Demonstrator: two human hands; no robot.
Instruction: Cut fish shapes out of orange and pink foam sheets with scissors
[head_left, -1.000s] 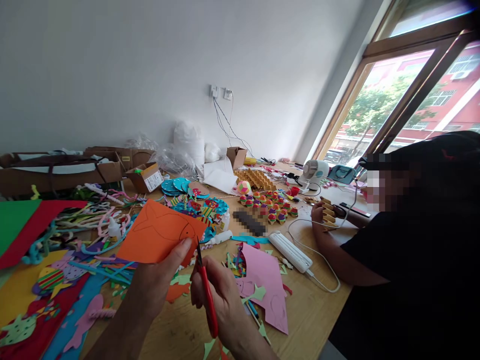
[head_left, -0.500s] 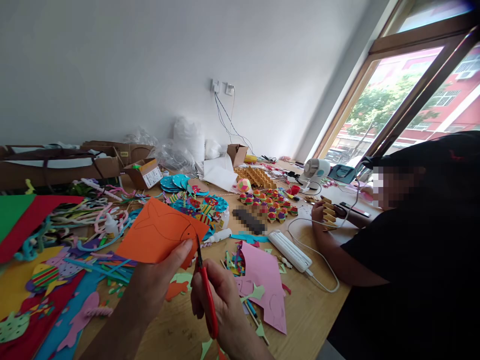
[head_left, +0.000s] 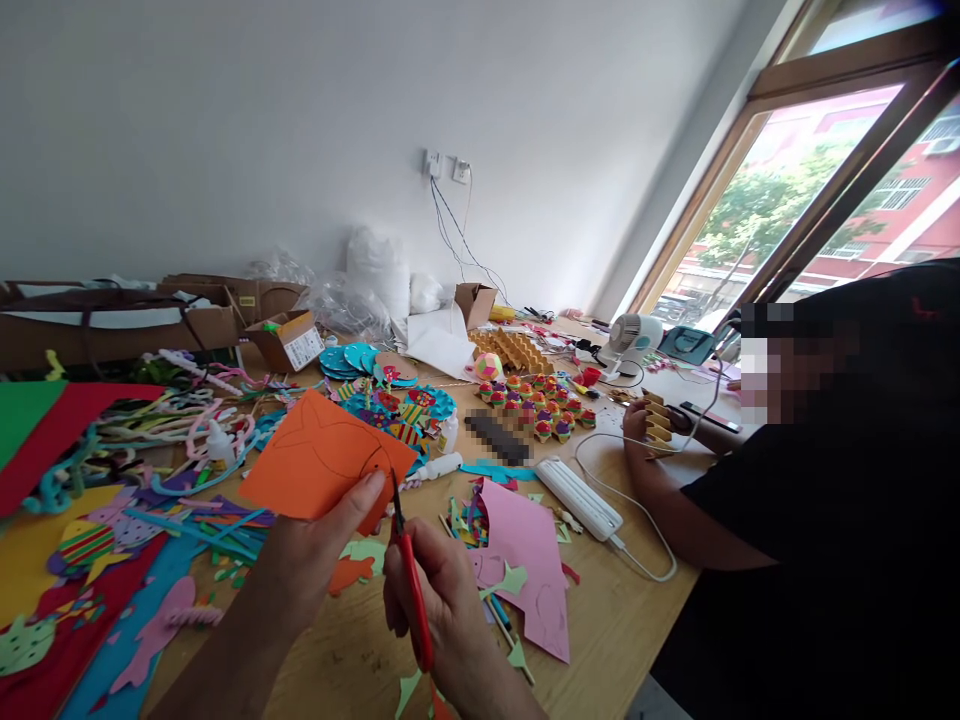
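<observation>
the left hand [head_left: 315, 555] has its grip closed on an orange sheet [head_left: 281, 475], thumb on top by the head of a drawn fish [head_left: 337, 450], the other fingers mostly hidden — likely to stiffen the sheet close to the blades. the sheet is raised above the worktop [head_left: 600, 625] and tilted up, which seems to leave the outline in plain sight. the right hand [head_left: 450, 595] has its grip wrapped round red-handled scissors [head_left: 409, 580], blades pointing up at the sheet's right edge; whether they bite into it is too fine to tell. a pink sheet [head_left: 529, 555] lies to the right, near a white power strip [head_left: 579, 498] — perhaps left there within easy reach.
</observation>
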